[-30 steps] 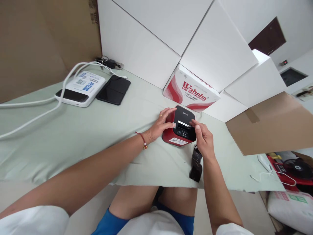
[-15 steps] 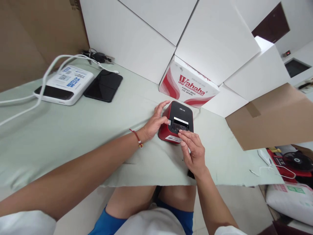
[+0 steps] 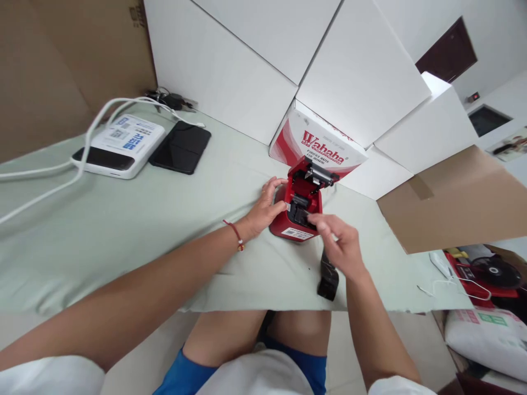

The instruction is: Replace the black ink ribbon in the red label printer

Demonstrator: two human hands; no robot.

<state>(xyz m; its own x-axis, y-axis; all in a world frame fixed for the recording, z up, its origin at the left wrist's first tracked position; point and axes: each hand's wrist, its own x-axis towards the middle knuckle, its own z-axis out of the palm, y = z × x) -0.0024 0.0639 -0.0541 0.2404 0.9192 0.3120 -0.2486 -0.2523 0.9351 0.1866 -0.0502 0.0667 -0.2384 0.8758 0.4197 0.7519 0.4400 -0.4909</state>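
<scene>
A red and black label printer (image 3: 297, 232) stands on the cloth-covered table with its lid (image 3: 309, 174) tipped up and back, so the black inside and a roller show. My left hand (image 3: 265, 211) grips its left side, the thumb at a small light tab and the fingers toward the rear. My right hand (image 3: 340, 238) is at the front right of the open compartment, index finger reaching in and the other fingers curled. What its fingertips hold, if anything, is hidden. Just below that hand a black glossy strip (image 3: 328, 277) lies on the cloth.
Behind the printer leans a red and white Wahaha carton (image 3: 317, 144) against white boxes (image 3: 230, 71). At left lie a white power bank (image 3: 123, 140) with cables, a black phone (image 3: 181, 147) and keys (image 3: 175, 100). A brown cardboard box (image 3: 453, 197) stands at right.
The printer's lid has swung up from closed to open. My right hand has shifted slightly right and its fingers have curled, uncovering more of the black strip. My left hand keeps its grip.
</scene>
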